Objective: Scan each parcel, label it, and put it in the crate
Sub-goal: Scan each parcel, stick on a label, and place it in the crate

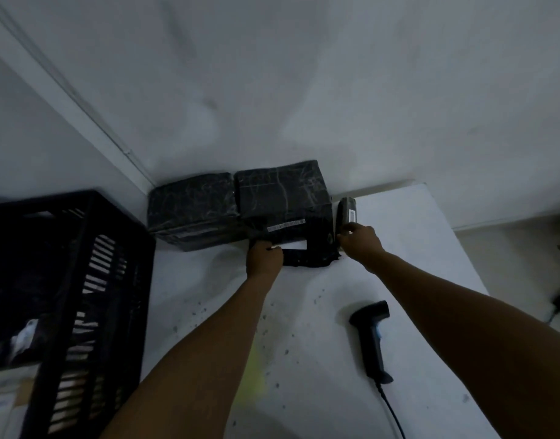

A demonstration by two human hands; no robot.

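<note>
The parcel (283, 204) I'm after sits at the back of the table (415, 264), against the wall, with a second parcel (191, 210) touching its left side. Both my arms reach straight out to it. My left hand (264, 258) curls round its lower front edge, fingers gripping the black wrap. My right hand (361, 240) is at its right side, fingers bent on the wrap's corner, beside a small dark device (346, 213). The scanner (372, 337) lies near my right forearm, the crate (66, 296) stands left
</note>
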